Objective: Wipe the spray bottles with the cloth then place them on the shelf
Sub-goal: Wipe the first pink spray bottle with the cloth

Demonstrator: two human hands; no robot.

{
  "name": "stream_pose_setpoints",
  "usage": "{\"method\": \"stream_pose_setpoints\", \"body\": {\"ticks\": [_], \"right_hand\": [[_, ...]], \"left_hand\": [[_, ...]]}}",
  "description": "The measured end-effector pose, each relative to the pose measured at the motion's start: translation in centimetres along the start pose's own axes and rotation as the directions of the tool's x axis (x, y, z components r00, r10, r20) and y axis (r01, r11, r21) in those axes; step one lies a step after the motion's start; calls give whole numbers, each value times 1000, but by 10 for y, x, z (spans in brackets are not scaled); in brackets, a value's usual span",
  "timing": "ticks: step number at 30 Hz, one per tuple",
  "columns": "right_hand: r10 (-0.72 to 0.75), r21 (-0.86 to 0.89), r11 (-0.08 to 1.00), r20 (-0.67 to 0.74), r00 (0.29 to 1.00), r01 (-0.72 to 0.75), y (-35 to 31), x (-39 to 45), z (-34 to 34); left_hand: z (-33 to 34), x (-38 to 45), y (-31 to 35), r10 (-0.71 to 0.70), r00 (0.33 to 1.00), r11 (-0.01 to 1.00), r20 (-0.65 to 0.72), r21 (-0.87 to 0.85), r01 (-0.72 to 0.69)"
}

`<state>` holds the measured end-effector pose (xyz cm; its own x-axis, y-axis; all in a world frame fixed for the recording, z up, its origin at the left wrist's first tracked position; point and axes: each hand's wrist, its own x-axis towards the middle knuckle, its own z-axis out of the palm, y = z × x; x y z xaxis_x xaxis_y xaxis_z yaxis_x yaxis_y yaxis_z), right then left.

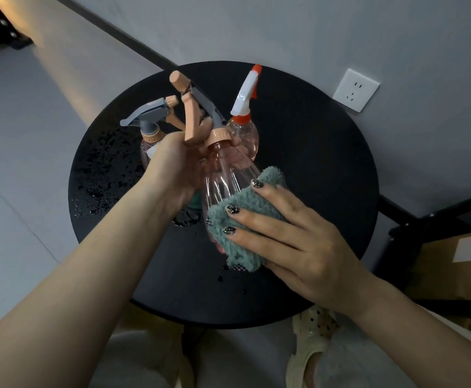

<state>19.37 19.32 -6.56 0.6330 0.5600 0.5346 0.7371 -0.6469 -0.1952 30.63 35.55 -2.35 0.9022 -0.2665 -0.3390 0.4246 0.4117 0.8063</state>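
The left hand (172, 161) gripped a pink bottle (223, 180) by its neck, fingers curled round it below the peach collar, holding it tilted above the round black worktop (312, 163). The right hand (293, 236) pressed a teal cloth (245, 219) against the bottle's lower side, fingers straight and spread over it. Two more bottles stood behind on the worktop: a grey-topped one (147, 127) left, a white-and-orange one (244, 113) right. Water drops (99, 175) speckled the worktop's left part.

Left grip (178, 161) curled, right grip (290, 239) flat-fingered.
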Motion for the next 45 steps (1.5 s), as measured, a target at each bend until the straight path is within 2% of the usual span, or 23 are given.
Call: {"method": "stream_pose_setpoints", "body": {"ticks": [2, 9, 12, 18, 23, 25, 29, 32, 35, 38, 41, 45], "right_hand": [[-23, -50, 999, -11, 1000, 23, 1, 1, -2], [-87, -181, 980, -54, 995, 76, -1, 3, -3], [-104, -198, 976, -52, 993, 92, -2, 6, -5], [-108, -178, 978, 21, 994, 110, -2, 11, -5], [-196, -166, 962, 137, 971, 217, -6, 7, -1], [-194, -164, 962, 150, 969, 218, -5, 6, -2], [-80, -102, 991, 83, 993, 88, 1, 11, -8], [122, 37, 992, 45, 991, -124, 7, 17, -9], [326, 224, 918, 44, 944, -328, 11, 21, -7], [462, 375, 817, 26, 887, -437, 12, 25, -6], [472, 378, 814, 12, 881, -441, 10, 24, -3], [279, 206, 938, 25, 960, -278, 4, 16, -4]], "left_hand": [[0, 0, -3, -16, 1000, 1000, 10, -6, 16], [1, -1, -9, -82, 993, 986, 87, 150, 68], [3, -2, -9, -119, 986, 985, 114, 135, 104], [-7, 0, -12, -122, 990, 979, 65, 171, 110], [-9, 0, -7, -115, 993, 975, 27, 196, 108], [-11, 0, -6, -90, 996, 969, 11, 233, 85], [-12, 0, -7, -92, 996, 952, 1, 294, 88], [-9, 0, -12, -138, 989, 944, 47, 309, 117], [-7, -1, -16, -160, 985, 934, 63, 332, 130], [-7, -2, -19, -148, 987, 920, 55, 374, 118], [-7, -3, -18, -146, 988, 913, 51, 392, 115], [-7, -4, -14, -162, 987, 918, 7, 369, 148]]}}
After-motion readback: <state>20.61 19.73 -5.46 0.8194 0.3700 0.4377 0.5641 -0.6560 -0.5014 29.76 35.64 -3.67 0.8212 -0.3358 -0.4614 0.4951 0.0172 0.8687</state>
